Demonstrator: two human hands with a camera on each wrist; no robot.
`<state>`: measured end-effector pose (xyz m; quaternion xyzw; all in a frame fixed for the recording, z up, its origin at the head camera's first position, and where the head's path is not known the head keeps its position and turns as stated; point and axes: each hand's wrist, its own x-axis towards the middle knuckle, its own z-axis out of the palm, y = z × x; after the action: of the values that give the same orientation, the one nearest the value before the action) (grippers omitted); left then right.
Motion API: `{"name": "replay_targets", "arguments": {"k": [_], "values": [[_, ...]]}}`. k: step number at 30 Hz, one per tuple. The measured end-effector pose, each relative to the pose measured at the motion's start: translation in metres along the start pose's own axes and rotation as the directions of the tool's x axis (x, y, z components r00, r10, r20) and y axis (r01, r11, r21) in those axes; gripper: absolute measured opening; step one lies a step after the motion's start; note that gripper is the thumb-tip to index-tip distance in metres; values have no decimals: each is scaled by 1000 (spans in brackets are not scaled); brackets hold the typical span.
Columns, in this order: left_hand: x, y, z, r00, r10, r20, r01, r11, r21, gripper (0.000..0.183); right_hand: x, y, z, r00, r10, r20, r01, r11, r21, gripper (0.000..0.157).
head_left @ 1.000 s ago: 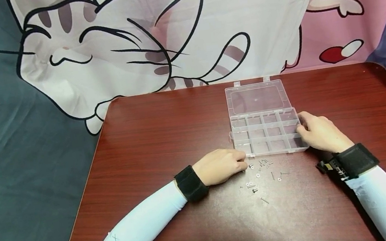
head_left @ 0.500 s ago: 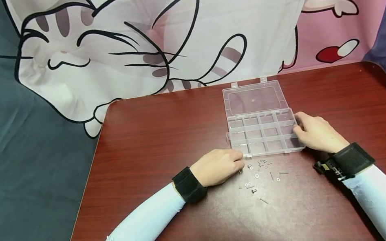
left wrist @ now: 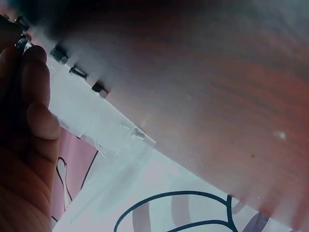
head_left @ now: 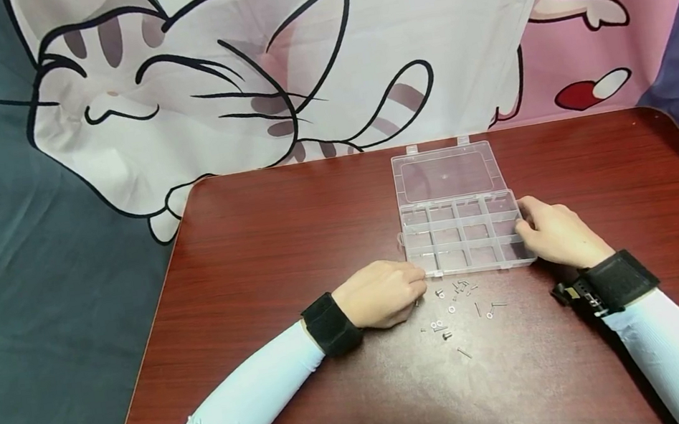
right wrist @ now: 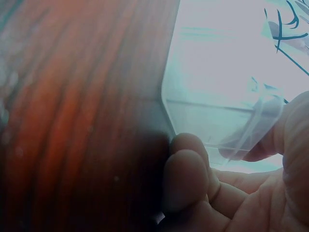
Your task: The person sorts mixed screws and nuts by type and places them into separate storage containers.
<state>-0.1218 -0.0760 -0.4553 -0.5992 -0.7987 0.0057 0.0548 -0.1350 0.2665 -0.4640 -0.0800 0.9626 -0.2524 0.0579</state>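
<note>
A clear plastic compartment box [head_left: 461,235] lies with its lid [head_left: 448,175] folded back towards the far table edge. My right hand [head_left: 562,233] grips its right wall; in the right wrist view the thumb [right wrist: 270,145] is on one side and curled fingers [right wrist: 186,176] on the other. By the box's front left corner, my left hand [head_left: 382,294] has its fingers bent down to the table, a small metal screw [head_left: 417,302] at the fingertips. Shadow in the left wrist view partly hides this pinch. Several loose screws [head_left: 464,353] and washers [head_left: 452,309] lie in front of the box.
The brown wooden table [head_left: 289,226] has its far edge against a cat-print curtain [head_left: 205,137]. A bolt with a dark end [left wrist: 100,90] stands out near the left hand in the left wrist view.
The left hand has shifted slightly left with the small screw at its fingertips. The right hand keeps its grip on the box. The whole head view has shifted a little.
</note>
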Motion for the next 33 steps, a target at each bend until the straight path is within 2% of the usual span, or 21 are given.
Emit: {"name": "replay_targets", "arguments": {"k": [8,16,23,33], "values": [[1,-14,-10,992,-17,-124,0,991,-135,5,0,0,0,1000,-2,-4,3,1000,5,41],[15,-48,-24,968,-101,-231,51,975,-215,11,0,0,0,1000,0,2,0,1000,3,42],[35,-72,-27,955,-194,-223,136,958,-251,7,0,1,0,1000,-1,-6,1,1000,-2,42],[57,-91,-26,941,-277,-197,216,935,-283,6,0,1,0,1000,-7,-14,7,1000,0,41]]}}
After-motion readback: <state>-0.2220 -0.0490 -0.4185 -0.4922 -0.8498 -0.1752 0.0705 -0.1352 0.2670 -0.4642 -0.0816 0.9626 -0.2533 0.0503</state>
